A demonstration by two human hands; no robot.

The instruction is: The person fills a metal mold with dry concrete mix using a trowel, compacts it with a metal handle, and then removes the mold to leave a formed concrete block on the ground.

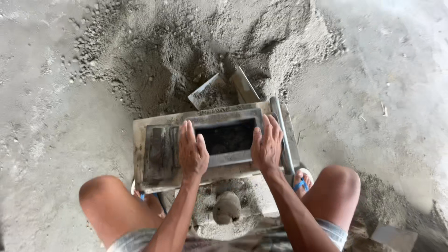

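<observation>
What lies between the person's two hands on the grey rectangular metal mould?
In the head view, the mould's open rectangular cavity filled with dark grey mix lies between the left hand and right hand.

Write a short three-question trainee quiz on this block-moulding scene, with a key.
1. True or false: both hands lie flat on the rectangular mould, one at each side of its dark opening.
2. What lies in the heap of grey mix just beyond the mould? A) a bucket B) a flat metal scoop C) a hammer
3. What is on the foot beside the right knee?

Key
1. True: left hand, right hand.
2. B, the scoop.
3. A sandal with blue straps.
</observation>
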